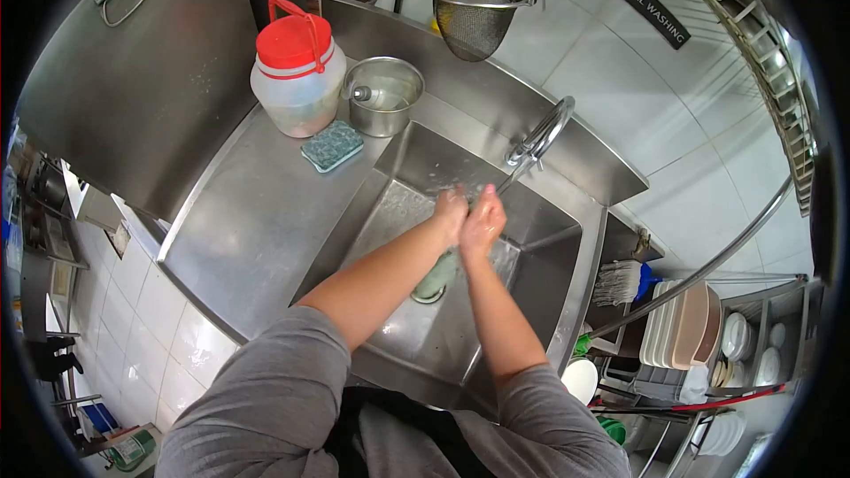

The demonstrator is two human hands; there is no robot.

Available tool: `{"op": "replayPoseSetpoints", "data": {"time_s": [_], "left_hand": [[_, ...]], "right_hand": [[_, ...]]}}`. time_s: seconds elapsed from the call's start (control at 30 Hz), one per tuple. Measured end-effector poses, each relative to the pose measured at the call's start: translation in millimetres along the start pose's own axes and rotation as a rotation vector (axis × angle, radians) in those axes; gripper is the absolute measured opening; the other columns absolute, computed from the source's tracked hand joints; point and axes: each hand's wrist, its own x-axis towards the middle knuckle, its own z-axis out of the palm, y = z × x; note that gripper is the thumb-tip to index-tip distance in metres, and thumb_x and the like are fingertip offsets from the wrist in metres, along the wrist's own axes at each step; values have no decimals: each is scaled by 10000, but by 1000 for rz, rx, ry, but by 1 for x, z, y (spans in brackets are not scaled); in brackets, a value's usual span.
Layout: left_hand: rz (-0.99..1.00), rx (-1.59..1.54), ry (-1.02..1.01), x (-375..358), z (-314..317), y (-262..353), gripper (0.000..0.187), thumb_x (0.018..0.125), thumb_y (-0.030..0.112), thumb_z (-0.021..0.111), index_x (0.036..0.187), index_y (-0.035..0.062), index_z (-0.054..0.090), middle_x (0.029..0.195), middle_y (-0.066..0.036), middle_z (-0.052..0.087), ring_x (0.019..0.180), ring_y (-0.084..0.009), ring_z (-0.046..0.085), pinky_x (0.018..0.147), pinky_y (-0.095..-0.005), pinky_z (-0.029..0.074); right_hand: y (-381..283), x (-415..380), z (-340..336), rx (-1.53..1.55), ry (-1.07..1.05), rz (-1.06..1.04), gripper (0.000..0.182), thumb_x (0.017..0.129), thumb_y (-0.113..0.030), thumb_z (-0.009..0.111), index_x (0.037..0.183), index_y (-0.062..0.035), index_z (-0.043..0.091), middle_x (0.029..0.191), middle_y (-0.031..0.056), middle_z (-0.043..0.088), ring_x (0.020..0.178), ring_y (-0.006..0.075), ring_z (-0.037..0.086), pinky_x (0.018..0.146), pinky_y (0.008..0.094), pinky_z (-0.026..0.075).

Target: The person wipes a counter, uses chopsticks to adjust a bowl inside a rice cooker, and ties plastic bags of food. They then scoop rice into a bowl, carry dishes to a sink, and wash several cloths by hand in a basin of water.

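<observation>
My left hand and my right hand are close together over the stainless sink, below the curved faucet. Water streams from the spout onto them, with droplets around the fingers. Both hands are closed, thumbs up and fingers curled inward; I cannot make out what, if anything, is between them. Lower down, between my forearms, a pale green item shows near the drain, partly hidden by my left arm.
On the left counter stand a red-lidded plastic jar, a metal pot and a green scouring sponge. A mesh strainer hangs above the backsplash. To the right are a hose, a brush and racked trays.
</observation>
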Motion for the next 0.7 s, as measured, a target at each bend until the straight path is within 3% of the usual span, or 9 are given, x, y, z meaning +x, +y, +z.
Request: {"op": "replayPoseSetpoints", "data": {"time_s": [0.07,0.17,0.27,0.4,0.47,0.5,0.53,0.57,0.7], "left_hand": [[-54,24,157,-42,13,51,527,970,439,463,1134,-51,562,1058,-207,626,924,-330,624,795,-451,484],[-210,-464,-294,-38,-17,89,560,926,454,549,1242,-3,481,1047,-195,622,960,-333,617,836,-437,475],[463,715,-440,-45,-48,90,572,879,460,626,1219,13,520,1028,-177,640,938,-296,634,842,-418,481],[408,745,-456,-27,-71,42,600,813,504,687,1125,0,592,978,-129,648,880,-252,632,830,-391,501],[405,751,-465,-30,-60,32,608,796,515,702,1101,-3,609,965,-117,650,866,-241,631,826,-384,506],[211,145,-443,-35,-44,26,540,822,507,676,1074,31,625,948,-92,656,847,-205,632,803,-358,506],[8,-456,-390,-37,-34,22,477,848,499,650,1046,65,640,932,-66,662,828,-170,633,779,-333,506],[-72,-479,-332,-33,-32,14,374,899,458,596,1003,104,652,900,-61,655,794,-144,630,732,-330,509],[-125,-216,-129,-57,-4,-2,386,907,447,586,921,64,631,835,-69,635,727,-190,618,665,-362,503]], "right_hand": [[25,20,-20,-59,-37,-88,353,965,-306,513,842,20,573,761,155,588,675,262,533,618,396,416],[28,38,-56,-539,-841,-356,321,856,-278,615,1033,-11,640,998,219,613,1015,427,569,853,449,463],[-35,67,-74,-733,-1130,-260,294,815,-207,650,1038,-16,652,966,194,626,997,372,598,830,415,473],[22,96,-91,29,-822,30,306,766,-69,667,1065,-10,641,1091,70,610,1035,194,570,878,326,457],[29,70,-71,38,-262,237,412,777,-69,669,1172,-3,573,1183,91,575,1088,193,548,939,322,432],[20,44,-60,15,-350,50,548,768,-103,700,1266,-4,495,1216,131,569,1127,205,537,972,323,413],[-16,11,-46,-90,-377,-95,512,747,-133,728,1212,-14,549,1227,149,564,1161,216,522,972,328,413],[-14,-14,-27,-143,-335,-378,351,727,-172,753,1019,-15,640,1086,148,627,1056,236,592,908,339,456],[-8,-17,-18,-335,-85,-163,317,766,-280,761,678,-14,614,644,127,631,590,253,598,571,424,462]]}}
